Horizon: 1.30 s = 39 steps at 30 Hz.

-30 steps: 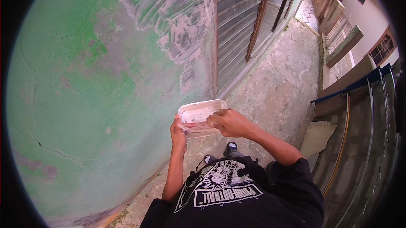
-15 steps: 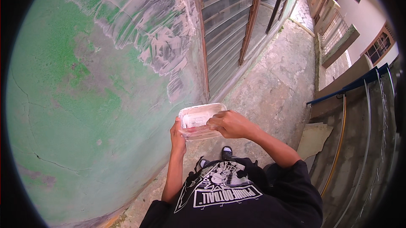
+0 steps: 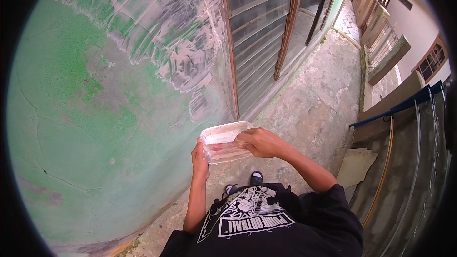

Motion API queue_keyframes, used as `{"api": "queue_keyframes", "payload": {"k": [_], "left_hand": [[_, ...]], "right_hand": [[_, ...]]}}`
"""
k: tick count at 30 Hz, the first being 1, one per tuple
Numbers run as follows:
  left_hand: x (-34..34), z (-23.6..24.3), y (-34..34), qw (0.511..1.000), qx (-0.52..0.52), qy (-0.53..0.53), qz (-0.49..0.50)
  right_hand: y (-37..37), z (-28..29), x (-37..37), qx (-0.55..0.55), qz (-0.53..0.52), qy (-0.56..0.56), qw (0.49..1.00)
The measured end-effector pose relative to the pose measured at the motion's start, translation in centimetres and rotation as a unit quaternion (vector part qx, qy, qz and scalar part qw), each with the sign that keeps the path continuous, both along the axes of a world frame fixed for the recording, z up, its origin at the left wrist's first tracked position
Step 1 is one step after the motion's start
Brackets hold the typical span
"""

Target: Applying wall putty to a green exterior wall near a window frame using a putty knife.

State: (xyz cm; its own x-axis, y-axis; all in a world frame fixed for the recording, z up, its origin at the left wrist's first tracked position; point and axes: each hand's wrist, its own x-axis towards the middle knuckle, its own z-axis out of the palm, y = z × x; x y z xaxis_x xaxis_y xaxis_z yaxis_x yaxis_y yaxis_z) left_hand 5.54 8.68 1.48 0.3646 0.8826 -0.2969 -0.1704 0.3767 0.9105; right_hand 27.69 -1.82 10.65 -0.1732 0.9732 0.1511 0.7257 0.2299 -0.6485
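Note:
My left hand grips the left end of a shallow rectangular plastic tub, with the thumb at its rim. White paste coats the inside of the tub, and a pinkish, reddish streak crosses its middle. Over the tub's right part is my right hand, its fingers curled and closed. Whatever they hold is mostly hidden by the hand. To the left stands a green wall, and rough whitish-grey smears cover its upper part next to the window.
A louvred glass window in a brown frame adjoins the smeared wall. The concrete path runs away to the far right. A grey wall with pipes and a broken board borders the right side. My feet stand below the tub.
The tub and both hands appear slightly lower in the picture. My right hand stays at the tub with its fingers closed, and the view has shifted a little.

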Motion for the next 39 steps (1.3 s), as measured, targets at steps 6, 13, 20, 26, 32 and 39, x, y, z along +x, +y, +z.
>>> {"api": "queue_keyframes", "payload": {"k": [6, 13, 20, 26, 32, 39], "left_hand": [[-0.7, 0.3, 0.7, 0.999, -0.016, -0.036, -0.011], [-0.4, 1.9, 1.0, 0.998, -0.019, -0.063, 0.012], [0.6, 3.3, 1.8, 0.997, -0.027, -0.067, 0.032], [0.9, 3.2, 1.9, 0.995, -0.017, -0.084, 0.047], [-0.2, 2.1, 1.6, 0.996, -0.01, -0.068, 0.056], [-2.6, -0.5, 0.6, 0.995, -0.026, -0.037, 0.092]], "right_hand": [[1.5, -0.3, 2.0, 0.012, -0.088, 0.171, 0.981], [4.2, -3.1, 3.2, 0.014, -0.112, 0.387, 0.915], [7.0, -1.6, 4.4, 0.042, -0.065, 0.687, 0.722], [10.3, -0.1, 5.7, 0.216, -0.12, 0.64, 0.728], [13.2, -1.2, 6.0, 0.365, -0.291, 0.326, 0.822], [17.8, -3.5, 4.3, 0.52, -0.321, 0.196, 0.767]]}}
